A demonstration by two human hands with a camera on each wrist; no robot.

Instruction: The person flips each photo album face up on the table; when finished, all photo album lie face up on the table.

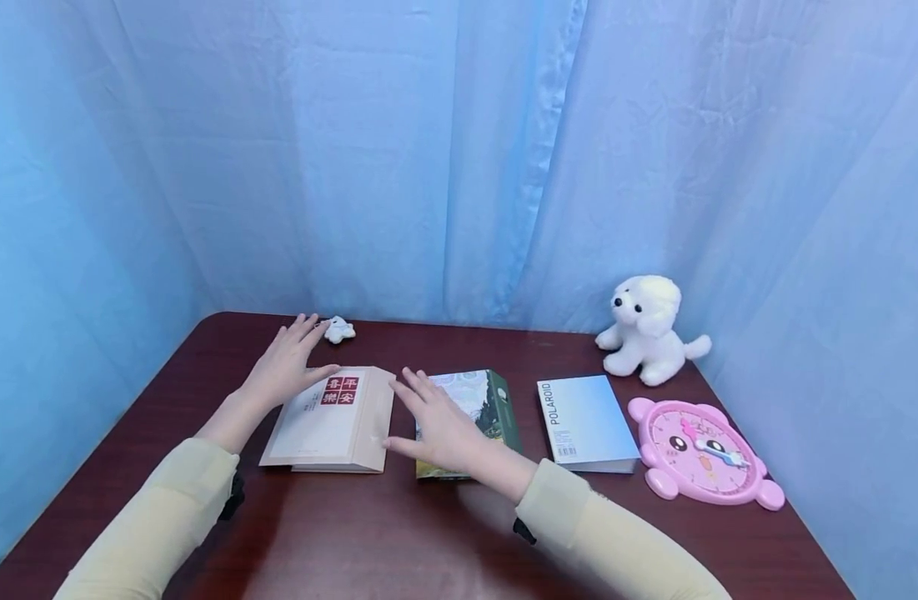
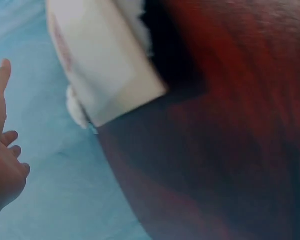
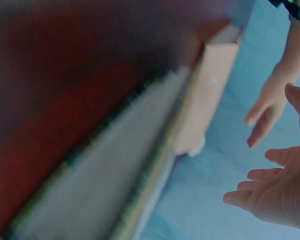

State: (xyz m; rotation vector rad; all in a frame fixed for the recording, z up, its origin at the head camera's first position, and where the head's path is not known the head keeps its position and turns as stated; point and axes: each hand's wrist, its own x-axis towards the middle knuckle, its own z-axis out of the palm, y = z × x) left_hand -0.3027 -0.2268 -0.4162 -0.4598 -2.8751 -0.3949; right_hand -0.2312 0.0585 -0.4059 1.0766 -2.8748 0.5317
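In the head view a thick cream book (image 1: pixel 308 429) with a red square of characters lies on the table. My left hand (image 1: pixel 283 367) is over its left side, fingers spread and holding nothing. The right hand (image 1: pixel 439 425), fingers also spread, is between that book and a green book (image 1: pixel 507 408) with a landscape cover, hiding part of the latter. Both wrist views show the hands apart from the books: the left hand (image 2: pixel 5 160) beside the cream book (image 2: pixel 105 55), the right hand (image 3: pixel 280 185) beside the green-edged book (image 3: pixel 105 165).
A blue-white Polaroid booklet (image 1: pixel 588 421) lies right of the green book. Beside it is a pink bear-shaped clock (image 1: pixel 702 467), with a white plush dog (image 1: pixel 646 333) behind. A small white plush charm (image 1: pixel 339 330) sits near the table's back edge. Blue curtains (image 1: pixel 368 167) hang behind.
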